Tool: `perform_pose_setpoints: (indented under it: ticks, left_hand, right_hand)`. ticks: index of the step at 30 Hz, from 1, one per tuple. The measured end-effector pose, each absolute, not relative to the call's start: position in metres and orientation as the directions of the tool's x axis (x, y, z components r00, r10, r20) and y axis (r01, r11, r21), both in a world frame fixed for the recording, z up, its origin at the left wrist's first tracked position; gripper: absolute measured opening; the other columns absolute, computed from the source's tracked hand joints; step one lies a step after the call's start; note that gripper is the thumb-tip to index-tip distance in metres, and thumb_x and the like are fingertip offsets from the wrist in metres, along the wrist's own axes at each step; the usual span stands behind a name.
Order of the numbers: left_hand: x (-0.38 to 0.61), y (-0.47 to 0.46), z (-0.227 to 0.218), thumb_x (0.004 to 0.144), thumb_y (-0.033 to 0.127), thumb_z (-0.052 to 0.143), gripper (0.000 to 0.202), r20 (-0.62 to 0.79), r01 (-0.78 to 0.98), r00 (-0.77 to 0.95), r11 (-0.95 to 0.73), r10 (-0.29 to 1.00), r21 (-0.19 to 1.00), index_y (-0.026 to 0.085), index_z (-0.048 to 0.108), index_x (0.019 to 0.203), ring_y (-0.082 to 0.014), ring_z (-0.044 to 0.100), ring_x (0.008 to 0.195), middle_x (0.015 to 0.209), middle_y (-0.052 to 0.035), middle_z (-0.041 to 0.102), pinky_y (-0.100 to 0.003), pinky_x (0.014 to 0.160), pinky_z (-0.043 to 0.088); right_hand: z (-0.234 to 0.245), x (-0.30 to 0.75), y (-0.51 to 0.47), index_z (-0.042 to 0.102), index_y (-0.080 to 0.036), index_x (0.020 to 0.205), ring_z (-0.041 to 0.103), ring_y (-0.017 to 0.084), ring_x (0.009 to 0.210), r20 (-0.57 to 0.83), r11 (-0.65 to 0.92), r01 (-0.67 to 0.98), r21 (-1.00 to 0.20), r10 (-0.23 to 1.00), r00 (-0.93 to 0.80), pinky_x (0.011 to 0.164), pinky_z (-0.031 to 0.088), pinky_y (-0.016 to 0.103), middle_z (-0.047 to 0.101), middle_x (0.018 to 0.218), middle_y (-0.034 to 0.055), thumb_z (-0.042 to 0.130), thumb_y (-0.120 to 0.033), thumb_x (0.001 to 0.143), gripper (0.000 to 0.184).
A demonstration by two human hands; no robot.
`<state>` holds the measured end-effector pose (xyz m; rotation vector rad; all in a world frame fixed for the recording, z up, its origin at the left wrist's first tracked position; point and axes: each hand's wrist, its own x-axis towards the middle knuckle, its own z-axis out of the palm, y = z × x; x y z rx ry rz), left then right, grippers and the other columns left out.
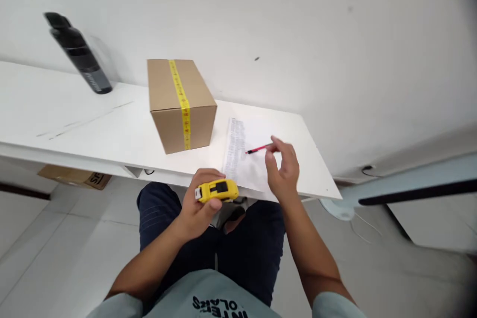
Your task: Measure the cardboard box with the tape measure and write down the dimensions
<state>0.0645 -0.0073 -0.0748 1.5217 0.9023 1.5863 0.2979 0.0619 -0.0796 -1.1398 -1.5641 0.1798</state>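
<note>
My left hand [199, 206] is closed around a yellow tape measure [216, 190], held just in front of the white table's [93, 129] near edge. Over a printed sheet of paper [242, 154] hovers my right hand [283, 169], its fingertips pinching the end of a red pen [258, 149] that points left across the sheet. A cardboard box [181, 104] sealed with yellow tape stands on the table to the left of the paper, apart from both hands.
A black bottle [80, 54] stands at the table's back left by the white wall. Under the table lies a flat cardboard piece [74, 176] on the tiled floor. A fan base [337, 208] and cable sit at the right.
</note>
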Motion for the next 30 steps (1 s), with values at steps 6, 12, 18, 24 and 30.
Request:
perform_pose_setpoints:
  ticks: [6, 12, 18, 24, 30]
  left_hand:
    - [0.052, -0.049, -0.105, 0.093, 0.077, 0.049, 0.048, 0.475, 0.092, -0.24, -0.467, 0.847, 0.88, 0.041, 0.066, 0.119, -0.0307, 0.067, 0.122, 0.133, -0.0106, 0.065, -0.056, 0.1, 0.061]
    - [0.041, -0.052, -0.118, 0.098, 0.079, 0.029, 0.067, 0.417, 0.177, -0.04, -0.405, 0.908, 0.897, 0.042, 0.047, 0.15, -0.0318, 0.033, 0.161, 0.173, -0.01, 0.031, -0.056, 0.122, 0.046]
    - [0.005, 0.021, -0.038, 0.096, 0.062, 0.057, 0.068, 0.73, 0.719, 0.023, -0.519, 0.683, 0.463, 0.036, 0.039, 0.156, -0.0344, 0.034, 0.16, 0.168, -0.0159, 0.038, -0.059, 0.127, 0.033]
    - [-0.019, 0.136, 0.07, 0.079, 0.067, 0.074, 0.105, 0.286, 0.956, 0.271, -0.291, 0.919, 0.029, 0.022, 0.033, 0.164, -0.0453, 0.017, 0.163, 0.177, -0.0171, 0.02, -0.062, 0.129, 0.015]
    - [-0.04, 0.152, 0.086, 0.08, 0.068, 0.069, 0.104, -0.035, 0.947, 0.309, -0.311, 0.95, -0.076, 0.022, 0.033, 0.165, -0.0376, 0.039, 0.155, 0.171, -0.0129, 0.038, -0.044, 0.12, 0.038]
  right_hand:
    - [-0.098, 0.203, -0.036, 0.054, -0.034, 0.149, 0.065, 0.03, 0.132, 0.381, 0.368, -0.108, -0.924, 0.851, -0.361, 0.111, 0.055, 0.049, 0.064, 0.147, 0.0106, 0.086, -0.047, 0.081, 0.076]
    - [-0.127, 0.152, -0.048, 0.065, -0.03, 0.111, 0.076, 0.022, 0.083, 0.088, 0.1, -0.441, -0.892, 0.995, 0.05, 0.076, 0.065, 0.038, 0.078, 0.097, 0.003, 0.086, -0.054, 0.079, 0.045]
    - [-0.142, 0.171, -0.048, 0.06, -0.029, 0.113, 0.077, 0.021, 0.077, -0.057, 0.083, -0.518, -0.851, 0.967, 0.249, 0.078, 0.064, 0.041, 0.078, 0.1, 0.0022, 0.087, -0.047, 0.079, 0.046]
    - [-0.154, 0.182, -0.063, 0.06, -0.026, 0.107, 0.072, 0.017, 0.073, -0.169, 0.035, -0.508, -0.86, 0.922, 0.349, 0.076, 0.061, 0.038, 0.075, 0.095, -0.0002, 0.085, -0.055, 0.078, 0.048]
    - [-0.163, 0.18, -0.065, 0.059, -0.024, 0.107, 0.07, 0.016, 0.07, -0.254, -0.028, -0.518, -0.855, 0.893, 0.371, 0.071, 0.056, 0.034, 0.075, 0.094, 0.0, 0.084, -0.059, 0.077, 0.052]
